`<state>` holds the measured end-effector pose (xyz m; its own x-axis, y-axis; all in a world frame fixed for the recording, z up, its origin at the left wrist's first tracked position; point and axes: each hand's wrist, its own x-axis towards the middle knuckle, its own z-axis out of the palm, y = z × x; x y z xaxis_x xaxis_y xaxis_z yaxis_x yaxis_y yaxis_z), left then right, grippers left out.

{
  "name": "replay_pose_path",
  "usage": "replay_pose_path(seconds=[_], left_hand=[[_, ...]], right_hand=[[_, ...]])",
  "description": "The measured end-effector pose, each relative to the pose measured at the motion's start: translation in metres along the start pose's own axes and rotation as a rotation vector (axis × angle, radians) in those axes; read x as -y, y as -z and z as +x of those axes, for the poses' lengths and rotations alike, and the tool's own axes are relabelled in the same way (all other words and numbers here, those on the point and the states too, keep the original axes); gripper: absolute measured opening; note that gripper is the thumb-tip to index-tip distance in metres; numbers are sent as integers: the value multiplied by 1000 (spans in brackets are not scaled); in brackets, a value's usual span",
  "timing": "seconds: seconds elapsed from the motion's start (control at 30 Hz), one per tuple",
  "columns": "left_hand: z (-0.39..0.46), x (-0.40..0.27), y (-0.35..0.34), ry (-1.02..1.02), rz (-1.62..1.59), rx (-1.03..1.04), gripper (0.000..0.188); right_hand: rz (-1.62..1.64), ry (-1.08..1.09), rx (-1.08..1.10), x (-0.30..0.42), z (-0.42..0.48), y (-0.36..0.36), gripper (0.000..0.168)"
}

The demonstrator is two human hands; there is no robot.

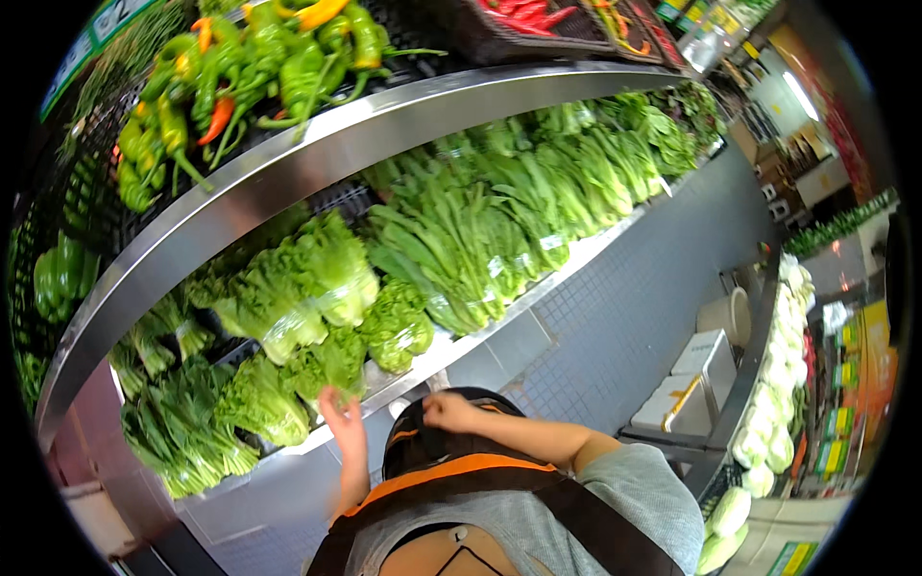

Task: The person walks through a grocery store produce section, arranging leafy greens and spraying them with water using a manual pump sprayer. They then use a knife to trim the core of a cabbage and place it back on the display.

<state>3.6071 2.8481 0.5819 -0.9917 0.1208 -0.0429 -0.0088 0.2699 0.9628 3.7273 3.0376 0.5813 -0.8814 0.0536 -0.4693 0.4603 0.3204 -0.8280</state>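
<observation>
My left hand (342,419) is raised at the shelf edge, fingers spread, touching or just in front of a head of leaf lettuce (338,360); which of the two I cannot tell. Against the dark apron (400,468) at my waist rests my right hand (448,412), its fingers curled; whether it holds anything is hidden. More lettuce heads (263,399) lie left of my left hand, with dark leafy greens (191,425) beyond them. Taped bundles of long-leaved greens (461,252) fill the shelf to the right.
A curved metal rail (346,129) runs above the greens. Green peppers (302,65) and a basket (504,47) of red chillies sit over it. White boxes (670,403) and a bucket (724,317) stand on the floor at right, beside a display of pale cabbages (763,403).
</observation>
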Motion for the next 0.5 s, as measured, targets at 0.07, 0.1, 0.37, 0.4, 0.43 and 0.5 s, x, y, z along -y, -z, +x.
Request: replay_pose_path(seconds=[0.07,0.1,0.37,0.4,0.43,0.5], left_hand=[[-40,20,-12,158,143,262,45],[-57,16,-21,154,143,379,44],[-117,29,-90,288,108,840,32],[-119,25,-102,282,169,840,32],[-122,21,-115,277,229,835,32],[-129,35,-150,212,253,836,32]], right_hand=[[-227,4,299,-15,-9,-2,34],[-305,12,382,-13,-10,5,38],[-97,139,104,-91,-73,71,34],[-70,113,45,-108,-89,81,33],[-43,89,-10,-126,-106,93,32],[119,-34,-119,-156,-144,122,28]])
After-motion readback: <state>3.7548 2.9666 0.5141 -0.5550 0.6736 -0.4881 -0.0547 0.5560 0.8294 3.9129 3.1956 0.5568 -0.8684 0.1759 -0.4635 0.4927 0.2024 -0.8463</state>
